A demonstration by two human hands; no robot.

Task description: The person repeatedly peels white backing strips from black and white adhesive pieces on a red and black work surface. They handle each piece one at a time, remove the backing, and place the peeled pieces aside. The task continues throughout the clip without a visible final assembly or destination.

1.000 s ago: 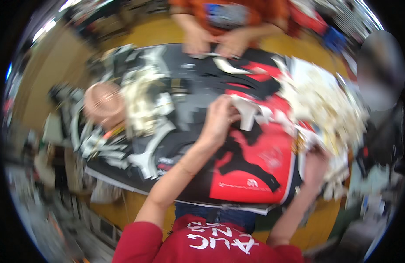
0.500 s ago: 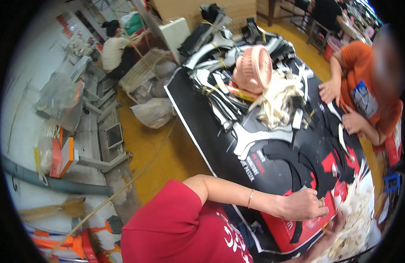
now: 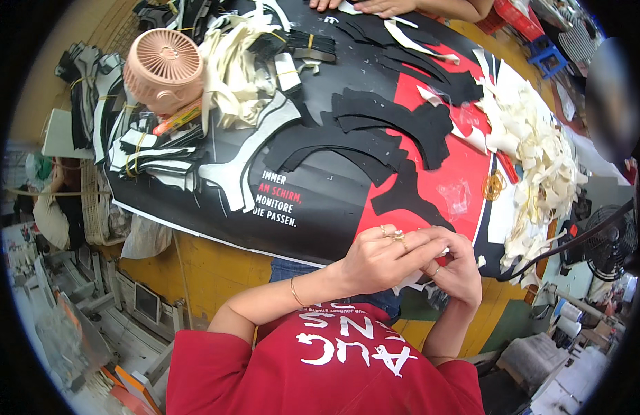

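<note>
My left hand [image 3: 386, 259] and my right hand [image 3: 458, 266] meet at the table's near edge, fingertips pinched together. A small white bit [image 3: 444, 252] shows between them, but what it belongs to is hidden. Just beyond my hands lies a black curved fabric piece [image 3: 406, 197], its near end reaching close to my fingers; I cannot tell whether they touch it. Stacks of black curved fabric pieces [image 3: 361, 149] lie farther off, and another black stack [image 3: 403, 121] sits behind them. Left of these rest white-and-black Y-shaped pieces [image 3: 254, 152].
A pink fan [image 3: 164, 69] stands at the left beside cream strips [image 3: 237, 69] and banded bundles [image 3: 157, 162]. Cream scraps [image 3: 531, 152] heap at the right, near rubber bands [image 3: 494, 185] and a clear plastic bag [image 3: 453, 197]. Another person's hands [image 3: 386, 7] rest at the far edge.
My view has swung right and down over the table. My left hand, earlier a fist above the red area, now meets my right hand, which was blurred low at the right.
</note>
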